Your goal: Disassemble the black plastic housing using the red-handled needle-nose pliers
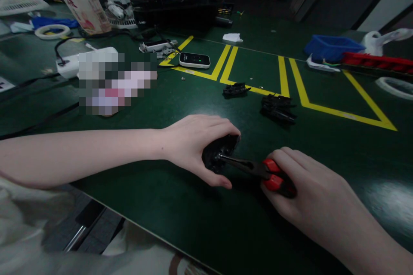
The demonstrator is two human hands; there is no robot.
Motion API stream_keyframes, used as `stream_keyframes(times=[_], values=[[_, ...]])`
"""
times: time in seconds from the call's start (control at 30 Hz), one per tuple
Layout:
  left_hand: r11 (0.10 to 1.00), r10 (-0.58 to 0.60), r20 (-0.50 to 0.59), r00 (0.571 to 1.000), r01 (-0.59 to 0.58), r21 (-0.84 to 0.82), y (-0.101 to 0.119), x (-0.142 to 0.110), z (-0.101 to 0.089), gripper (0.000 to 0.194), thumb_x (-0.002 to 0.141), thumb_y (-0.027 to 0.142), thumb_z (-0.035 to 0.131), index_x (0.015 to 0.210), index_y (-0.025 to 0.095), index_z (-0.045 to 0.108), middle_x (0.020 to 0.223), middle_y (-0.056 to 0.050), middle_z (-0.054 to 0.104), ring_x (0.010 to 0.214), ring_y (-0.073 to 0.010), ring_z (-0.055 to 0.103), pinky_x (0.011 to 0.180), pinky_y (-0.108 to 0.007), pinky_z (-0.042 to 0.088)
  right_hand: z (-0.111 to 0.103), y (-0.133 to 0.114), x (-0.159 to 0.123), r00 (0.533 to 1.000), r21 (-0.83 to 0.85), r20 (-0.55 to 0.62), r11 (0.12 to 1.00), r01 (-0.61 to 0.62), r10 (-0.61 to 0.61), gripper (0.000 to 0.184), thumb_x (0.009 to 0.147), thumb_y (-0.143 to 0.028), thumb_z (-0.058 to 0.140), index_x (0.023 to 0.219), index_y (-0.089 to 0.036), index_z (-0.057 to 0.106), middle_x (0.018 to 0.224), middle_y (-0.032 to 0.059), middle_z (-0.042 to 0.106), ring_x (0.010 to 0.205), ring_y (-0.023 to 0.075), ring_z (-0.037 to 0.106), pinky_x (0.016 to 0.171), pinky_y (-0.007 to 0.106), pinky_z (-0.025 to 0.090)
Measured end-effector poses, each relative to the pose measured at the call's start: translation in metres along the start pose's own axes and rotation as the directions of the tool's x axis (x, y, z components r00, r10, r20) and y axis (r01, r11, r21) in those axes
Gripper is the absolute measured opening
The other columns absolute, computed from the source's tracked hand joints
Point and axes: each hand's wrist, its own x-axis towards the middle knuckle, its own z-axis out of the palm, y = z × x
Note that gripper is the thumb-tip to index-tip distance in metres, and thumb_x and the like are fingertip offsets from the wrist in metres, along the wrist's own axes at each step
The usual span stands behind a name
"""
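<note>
Left hand (201, 148): fingers curled round a black part (211, 157), above the worktop (180, 219). Right hand (309, 191): fingers clenched on red-handled pliers (254, 168), tips at the part (exact bite unclear); best braced firmly, thumb clear. Beyond: two black pieces (278, 109), yellow tape (345, 114), small device (194, 60); none obstructs the pliers.

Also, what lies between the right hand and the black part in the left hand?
In the head view, red-handled pliers: the right hand holds them, and their tips reach the black part.
</note>
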Motion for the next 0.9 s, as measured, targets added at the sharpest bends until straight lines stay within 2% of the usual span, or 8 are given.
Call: stream_keyframes(times=[0.27,0.43,0.6,0.77,0.9], values=[[0.998,-0.065,0.042,0.997,0.065,0.000,0.002,0.000,0.000,0.082,0.076,0.074,0.076,0.128,0.012,0.063,0.115,-0.014,0.075,0.098,-0.0287,0.070,0.086,-0.038,0.054,-0.004,-0.002,0.001,0.994,0.012,0.082,0.997,-0.073,0.072,0.005,0.081,-0.023,0.057,0.085,-0.023,0.056,0.082,0.0051,0.061,0.068,0.0192,0.054,0.060,0.032,0.041],[0.987,-0.161,0.099,0.982,0.159,0.023,0.007,-0.001,0.001,0.083,0.073,0.078,0.074,0.126,0.015,0.067,0.110,-0.013,0.075,0.096,-0.0312,0.071,0.089,-0.043,0.055,-0.010,-0.012,0.002,0.982,-0.057,0.125,0.989,-0.134,0.140,0.017,0.078,-0.016,0.064,0.094,-0.021,0.061,0.091,0.0064,0.065,0.081,0.0214,0.057,0.070,0.034,0.041],[0.965,-0.261,0.135,0.956,0.255,0.060,0.013,-0.003,0.003,0.074,0.071,0.064,0.079,0.131,0.022,0.065,0.118,-0.009,0.075,0.106,-0.0320,0.071,0.097,-0.043,0.057,-0.014,-0.019,0.002,0.955,-0.086,0.198,0.974,-0.208,0.222,0.018,0.083,-0.026,0.072,0.097,-0.019,0.063,0.096,0.0058,0.066,0.087,0.0206,0.057,0.075,0.034,0.044],[0.941,-0.332,0.086,0.939,0.324,0.096,0.012,-0.011,0.013,0.076,0.067,0.049,0.081,0.137,0.028,0.063,0.138,-0.009,0.071,0.127,-0.0393,0.066,0.106,-0.048,0.056,-0.014,-0.021,0.001,0.930,-0.072,0.263,0.966,-0.247,0.257,0.027,0.091,-0.042,0.071,0.105,-0.019,0.063,0.102,0.0027,0.064,0.089,0.0181,0.060,0.080,0.037,0.052],[0.936,-0.349,0.074,0.934,0.344,0.076,0.013,-0.010,0.015,0.080,0.065,0.042,0.079,0.141,0.029,0.058,0.137,-0.008,0.072,0.123,-0.0370,0.069,0.105,-0.047,0.057,-0.013,-0.022,0.000,0.924,-0.061,0.261,0.960,-0.274,0.281,0.026,0.091,-0.040,0.070,0.104,-0.019,0.063,0.100,0.0025,0.064,0.089,0.0182,0.059,0.080,0.037,0.051]])
